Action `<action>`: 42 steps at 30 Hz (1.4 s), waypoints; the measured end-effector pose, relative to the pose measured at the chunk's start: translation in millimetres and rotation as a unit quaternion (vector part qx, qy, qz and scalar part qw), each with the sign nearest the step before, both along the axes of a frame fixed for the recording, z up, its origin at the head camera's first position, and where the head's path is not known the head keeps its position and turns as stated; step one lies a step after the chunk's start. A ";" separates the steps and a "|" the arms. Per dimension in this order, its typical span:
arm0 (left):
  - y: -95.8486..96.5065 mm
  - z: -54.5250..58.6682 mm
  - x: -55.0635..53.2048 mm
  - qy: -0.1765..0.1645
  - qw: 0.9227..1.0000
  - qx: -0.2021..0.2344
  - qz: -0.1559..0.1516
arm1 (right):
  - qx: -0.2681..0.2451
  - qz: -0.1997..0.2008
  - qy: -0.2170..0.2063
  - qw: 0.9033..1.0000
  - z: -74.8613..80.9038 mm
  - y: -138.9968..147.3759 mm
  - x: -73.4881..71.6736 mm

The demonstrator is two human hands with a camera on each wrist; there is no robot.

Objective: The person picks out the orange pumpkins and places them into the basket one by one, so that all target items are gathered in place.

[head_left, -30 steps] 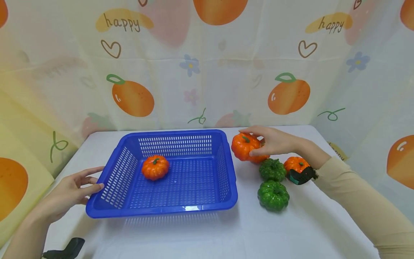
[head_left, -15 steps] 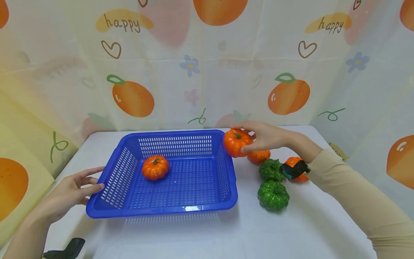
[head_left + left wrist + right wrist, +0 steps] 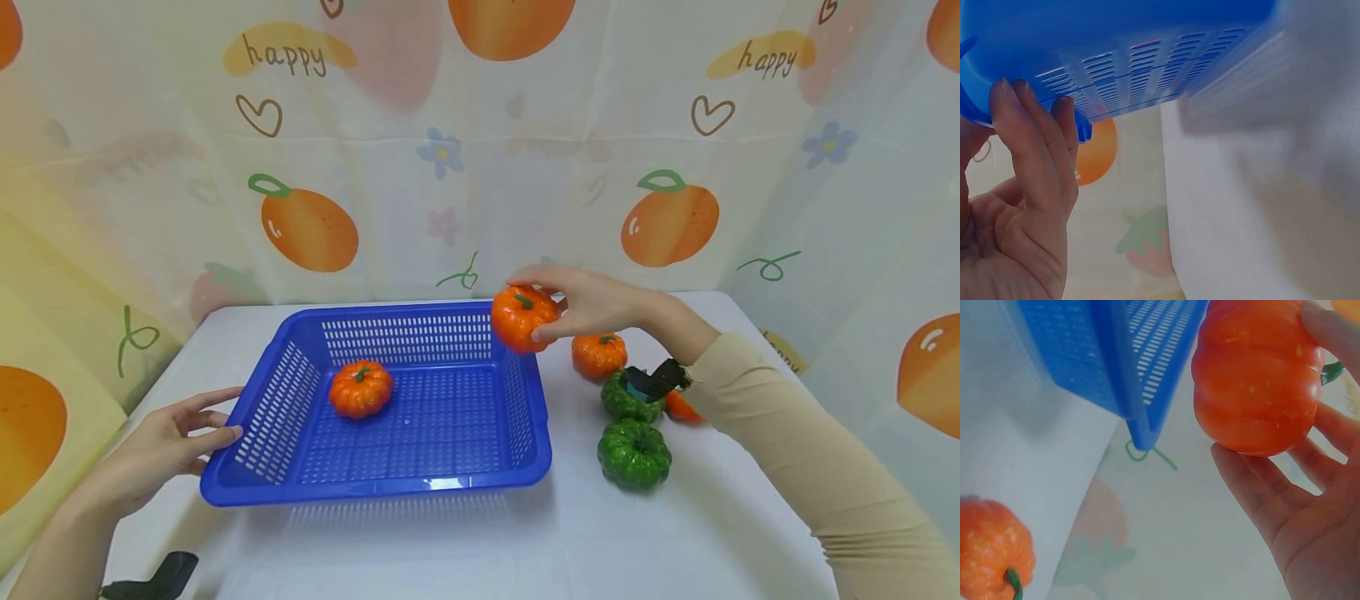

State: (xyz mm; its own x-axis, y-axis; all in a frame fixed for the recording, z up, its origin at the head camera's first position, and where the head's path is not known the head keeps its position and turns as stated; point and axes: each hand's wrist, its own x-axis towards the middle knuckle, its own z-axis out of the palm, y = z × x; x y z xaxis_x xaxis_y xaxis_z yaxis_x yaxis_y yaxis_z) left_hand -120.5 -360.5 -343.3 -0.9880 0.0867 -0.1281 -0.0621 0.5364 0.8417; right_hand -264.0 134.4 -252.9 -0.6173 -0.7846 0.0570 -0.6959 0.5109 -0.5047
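My right hand (image 3: 588, 302) grips an orange toy pumpkin (image 3: 523, 319) with a green stem, raised at the right rim of the blue plastic basket (image 3: 375, 486). In the right wrist view the thumb is on one side of this pumpkin (image 3: 1259, 375) and the fingers on the other. At the basket's left side, my left hand (image 3: 161, 442) holds the rim, thumb on top. The left wrist view has its fingers (image 3: 1032, 137) against the outer wall (image 3: 1129, 62). Inside the basket, left of its middle, sits another orange pumpkin (image 3: 361, 389).
Right of the basket, an orange pumpkin (image 3: 599, 356), a dark green one (image 3: 626, 400) and a brighter green one (image 3: 634, 454) stand on the white table (image 3: 450, 558). Another orange pumpkin (image 3: 682, 407) is partly hidden by the right wrist's black strap. A printed curtain (image 3: 480, 167) hangs behind.
My right hand has lifted the orange pumpkin and carried it left, from beside the basket to its right rim, uncovering the orange pumpkin behind. The left hand and basket stay put.
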 end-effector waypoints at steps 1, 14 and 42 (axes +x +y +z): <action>-0.3 0.0 0.1 -0.001 1.000 0.000 0.001 | 0.003 -0.005 0.001 1.000 0.3 -1.8 0.1; -0.4 1.3 0.4 0.001 1.000 0.001 0.001 | 0.002 0.008 0.007 1.000 1.2 -32.8 -2.7; 0.8 2.9 0.3 -0.013 1.000 -0.008 0.012 | -0.017 0.008 -0.071 0.997 -18.7 -91.8 -13.9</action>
